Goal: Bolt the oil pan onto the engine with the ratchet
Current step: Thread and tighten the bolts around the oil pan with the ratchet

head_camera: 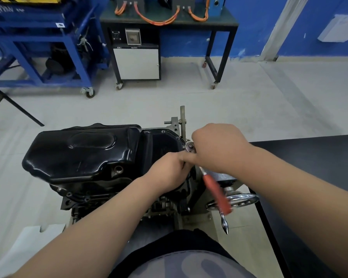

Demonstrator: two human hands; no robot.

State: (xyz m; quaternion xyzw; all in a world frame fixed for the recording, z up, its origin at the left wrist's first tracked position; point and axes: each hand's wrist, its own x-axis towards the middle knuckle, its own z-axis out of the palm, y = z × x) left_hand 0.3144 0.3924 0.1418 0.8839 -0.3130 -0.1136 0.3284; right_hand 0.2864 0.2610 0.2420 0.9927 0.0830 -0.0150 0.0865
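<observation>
Head view. Black oil pan sits upside-up on top of the engine, centre-left of frame, deep sump end on its left, shallow end on its right. Ratchet is at the pan's right edge: chrome head right at the flange corner, orange handle slanting down and away from the pan toward the camera, slightly motion-blurred, chrome tail tip poking out past the grip. Right hand is just right of the pan, over the ratchet's shank directly behind the head, fingers curled down and closed around it, fingertips hidden under the hand. Left hand lies on the pan's near-right corner, touching the right hand, fingers bunched together and curled toward the spot under the ratchet head; cannot tell whether they pinch anything, tips are hidden. Both forearms are bare. Chrome handwheel is to the lower right of the pan, behind the orange handle. Black tabletop is farther right of the pan. Grey floor lies beyond the pan. Far behind the pan stands a black wheeled bench with orange cables on top and a white cabinet underneath. Blue wheeled frame is behind the pan to the left. Blue wall is at the back.
</observation>
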